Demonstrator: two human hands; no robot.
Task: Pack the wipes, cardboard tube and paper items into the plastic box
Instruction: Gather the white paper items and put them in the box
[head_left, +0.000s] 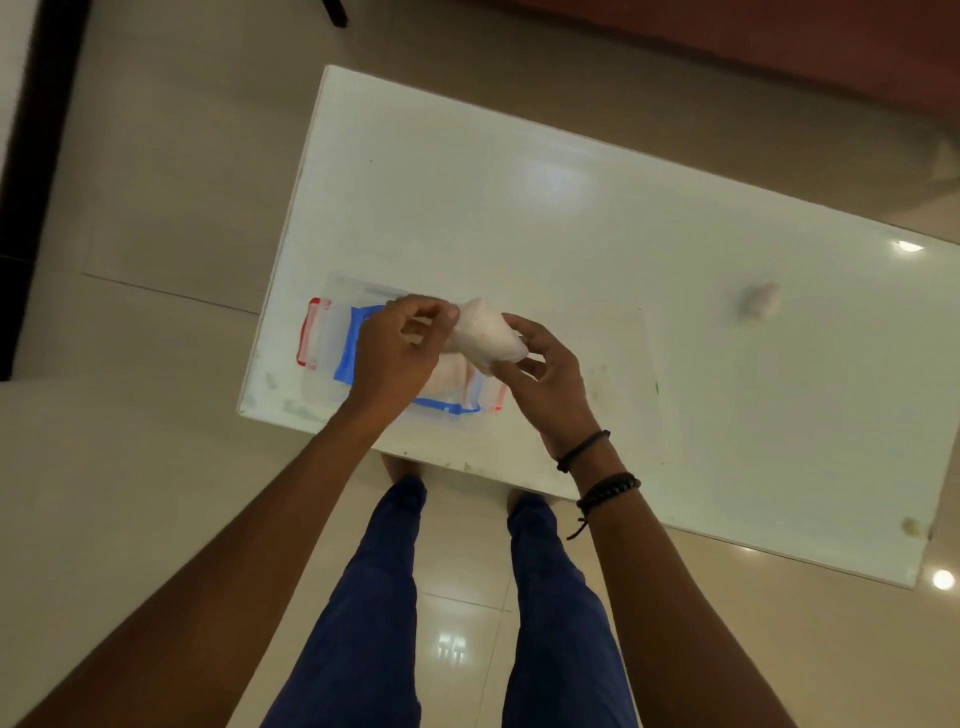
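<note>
Both hands, left (395, 353) and right (545, 379), clamped on white paper bundle (485, 335) above plastic box (343, 358); lowering inside judged next.

A single wide-angle camera is riding on the person's head, looking almost straight down from standing height. It is taking in the white table (597, 249) running slantwise across the middle of the frame, with pale floor tiles (156, 197) showing all around it. Both forearms are reaching in from the bottom edge, and the person's legs (363, 597) are filling the lower centre. The picture is looking soft and blurred. No second view is offering any overlap.
</note>
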